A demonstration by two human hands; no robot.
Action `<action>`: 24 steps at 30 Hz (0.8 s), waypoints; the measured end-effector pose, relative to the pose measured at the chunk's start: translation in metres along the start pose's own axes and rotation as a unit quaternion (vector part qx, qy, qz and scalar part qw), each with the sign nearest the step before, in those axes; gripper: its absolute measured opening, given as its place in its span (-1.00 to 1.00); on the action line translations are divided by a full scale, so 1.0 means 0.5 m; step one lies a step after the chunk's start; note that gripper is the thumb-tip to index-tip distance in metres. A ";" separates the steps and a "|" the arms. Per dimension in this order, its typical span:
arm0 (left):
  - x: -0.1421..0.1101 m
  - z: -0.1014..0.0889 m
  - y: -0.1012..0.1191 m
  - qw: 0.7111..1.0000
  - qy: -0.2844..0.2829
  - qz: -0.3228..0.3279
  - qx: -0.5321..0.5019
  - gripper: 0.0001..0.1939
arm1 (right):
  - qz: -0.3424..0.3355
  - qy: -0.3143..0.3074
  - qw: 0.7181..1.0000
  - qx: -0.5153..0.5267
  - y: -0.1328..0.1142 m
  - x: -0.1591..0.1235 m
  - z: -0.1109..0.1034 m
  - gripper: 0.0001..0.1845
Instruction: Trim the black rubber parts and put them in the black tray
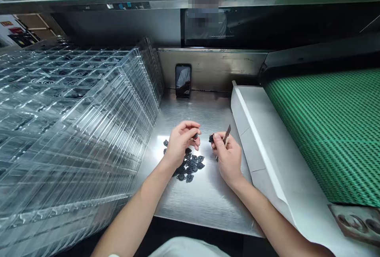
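Observation:
My left hand (182,140) pinches a small black part (195,136) between thumb and fingertips, above the metal table. Across a narrow gap, my right hand (228,154) is closed on a craft knife (227,133), its blade pointing up and away from me. Between that hand's thumb and forefinger sits another small black part (211,138), round in outline. Below and beside my left hand lies a loose pile of black moulded parts (192,165) with round centres and pointed tabs. Part of the pile is hidden by my left hand and wrist.
Tall stacks of clear plastic trays (118,90) rise on the left, black parts in their top pockets. A phone (183,80) leans against the back metal wall. Right of the metal table (208,205) run a white chute (267,130) and a green conveyor belt (332,122).

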State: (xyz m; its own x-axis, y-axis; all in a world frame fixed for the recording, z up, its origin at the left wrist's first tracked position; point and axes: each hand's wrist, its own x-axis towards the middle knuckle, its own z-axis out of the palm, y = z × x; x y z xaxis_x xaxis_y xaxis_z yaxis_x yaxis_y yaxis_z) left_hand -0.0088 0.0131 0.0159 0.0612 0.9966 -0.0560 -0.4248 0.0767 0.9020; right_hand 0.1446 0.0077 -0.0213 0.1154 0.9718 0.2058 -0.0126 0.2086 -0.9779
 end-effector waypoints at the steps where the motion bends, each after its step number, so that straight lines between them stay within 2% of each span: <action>1: -0.001 0.002 -0.001 0.999 -0.007 -0.021 -0.036 -0.69 | 0.000 -0.002 1.000 -0.002 0.001 -0.002 0.000 -0.59; 5: -0.009 0.016 -0.011 0.991 -0.067 -0.098 -0.055 -0.60 | 0.008 -0.018 1.000 0.005 -0.004 -0.005 -0.002 -0.61; 8: -0.011 0.022 -0.021 0.988 -0.098 -0.116 -0.024 -0.55 | 0.022 -0.046 0.999 0.016 -0.011 -0.004 -0.001 -0.64; 15: -0.011 0.014 -0.024 0.991 -0.112 -0.066 -0.032 -0.53 | -0.012 -0.038 0.999 -0.032 -0.019 -0.003 -0.002 -0.70; 19: -0.013 0.015 -0.025 0.993 -0.114 -0.035 -0.005 -0.56 | 0.003 -0.044 0.999 0.005 -0.024 -0.006 -0.006 -0.68; 24: -0.012 0.017 -0.026 0.992 -0.112 -0.038 0.032 -0.53 | 0.012 -0.053 0.997 0.056 -0.019 -0.009 -0.007 -0.66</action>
State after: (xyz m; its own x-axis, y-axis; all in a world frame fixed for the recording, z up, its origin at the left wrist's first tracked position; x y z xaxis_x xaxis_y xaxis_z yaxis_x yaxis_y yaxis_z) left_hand 0.0039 0.0057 0.0081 0.2937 0.9553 -0.0347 -0.3536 0.1423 0.9245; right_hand 0.1475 0.0011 -0.0132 0.0083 0.9814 0.1917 -0.1260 0.1912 -0.9734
